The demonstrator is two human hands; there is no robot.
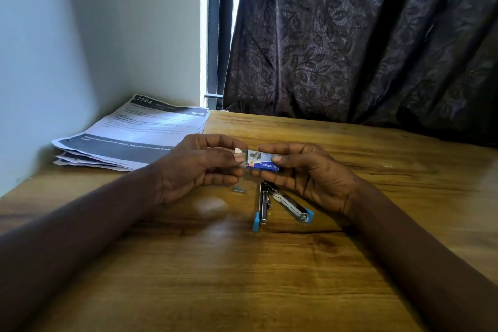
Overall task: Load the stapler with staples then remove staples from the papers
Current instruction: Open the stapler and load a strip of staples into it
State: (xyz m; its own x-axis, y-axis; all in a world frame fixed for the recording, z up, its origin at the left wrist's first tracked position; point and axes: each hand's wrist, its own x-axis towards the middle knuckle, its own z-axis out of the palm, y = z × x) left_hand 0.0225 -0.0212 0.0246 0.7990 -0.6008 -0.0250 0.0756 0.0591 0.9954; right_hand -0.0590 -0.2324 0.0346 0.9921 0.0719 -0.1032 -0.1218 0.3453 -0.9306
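Both bare forearms come in from the bottom corners over the glossy, wood-grain worktop, and just past them sits the small metal stapler with light blue plastic ends, flipped open in a V with its loading channel exposed. It lies right under the right hand, so that hand is nearer. A short grey strip of staples rests on the wood just left of the stapler, below the left hand. Up in the air, both hands pinch a little blue-and-white cardboard staple box, long axis left-right: the left fingers grip the white flap end and the right fingers clamp the printed end. Looks like loading hasn't happened yet. A messy stack of printed papers waits far left by the wall.
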